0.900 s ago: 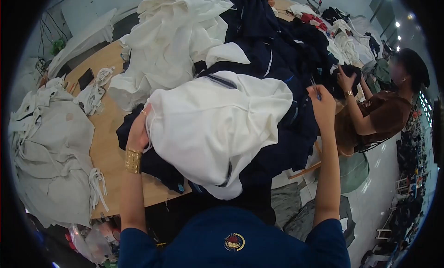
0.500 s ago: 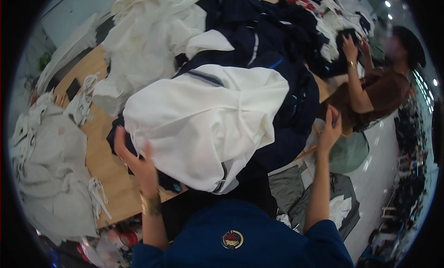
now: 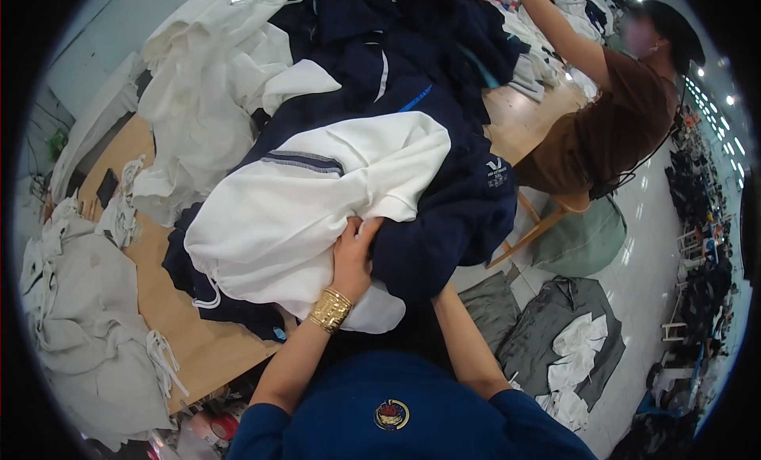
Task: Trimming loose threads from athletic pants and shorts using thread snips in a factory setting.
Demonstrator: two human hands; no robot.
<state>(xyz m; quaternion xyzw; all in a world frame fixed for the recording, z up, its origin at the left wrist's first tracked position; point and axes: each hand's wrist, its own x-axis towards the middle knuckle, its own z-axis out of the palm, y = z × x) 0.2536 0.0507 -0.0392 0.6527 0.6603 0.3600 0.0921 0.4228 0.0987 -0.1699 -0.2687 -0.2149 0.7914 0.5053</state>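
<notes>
Head camera view shows the big white garment [image 3: 277, 214] lying on top of a dark navy garment [image 3: 436, 246], right in front of the person. From where I stand, the white cloth is longest on a slant: one end points low and left, the other points high and right. It has a dark stripe [image 3: 305, 162] on its top side and a white cord [image 3: 208, 298] at its low left end.

The left hand [image 3: 354, 258] is the one nearer to the white cloth, and it touches it. It sits at the near edge, right of the middle, so most of the cloth lies up and to the left of it. Its fingers are bent and almost closed, and they look to have a pinch of the white cloth between them. A gold bracelet [image 3: 329, 310] is on that wrist.

The right forearm [image 3: 468, 341] comes up on the other side and goes in under the navy cloth. That cloth hides the right hand, so I can't tell how open it is or what it has hold of.

Farther up to the left, a white heap [image 3: 198, 87] lies on the wooden table [image 3: 198, 341]. Over on the right, a co-worker [image 3: 634, 95] in a brown top reaches out with one arm.
</notes>
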